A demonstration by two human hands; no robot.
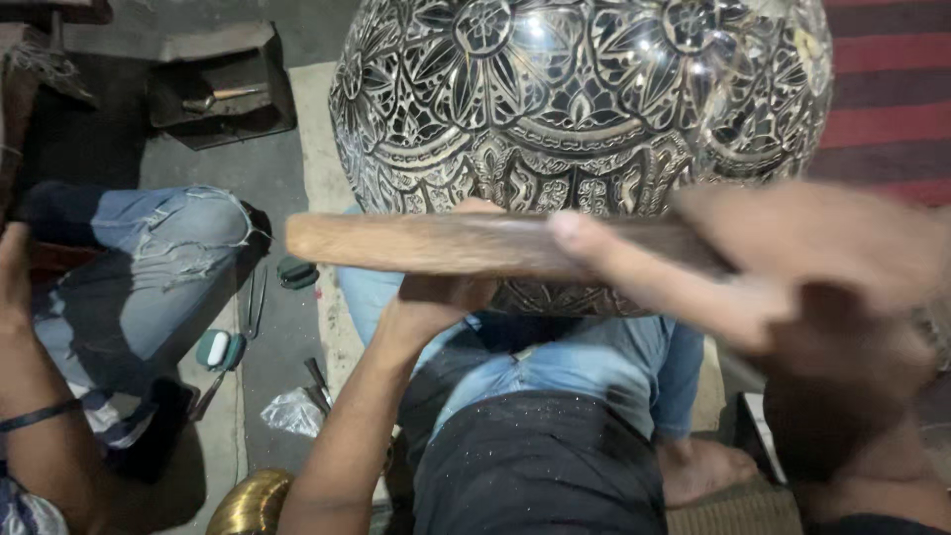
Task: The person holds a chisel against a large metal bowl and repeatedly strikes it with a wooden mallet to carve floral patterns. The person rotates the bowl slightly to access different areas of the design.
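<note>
**So, engraved pot and a wooden stick**

Head view: the big engraved pot point(584, 99) sits on the person's lap, above the jeans. The right hand point(792, 258), blurred, is closed around a wooden stick point(436, 245) held across the pot's lower edge. The left hand point(441, 297) presses against the pot under the stick; its grip can't be made out. Another person's knee point(168, 238) is off to the left.

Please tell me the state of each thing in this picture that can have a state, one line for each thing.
engraved metal vessel: resting against the person's lap, surface fully patterned.
wooden stick: level, lying across the vessel's lower part.
right hand: closed on the stick, blurred.
left hand: pressed to the vessel under the stick; grip hidden.
plastic bag: crumpled on the floor.
tray: on the floor, holding a tool.
</note>
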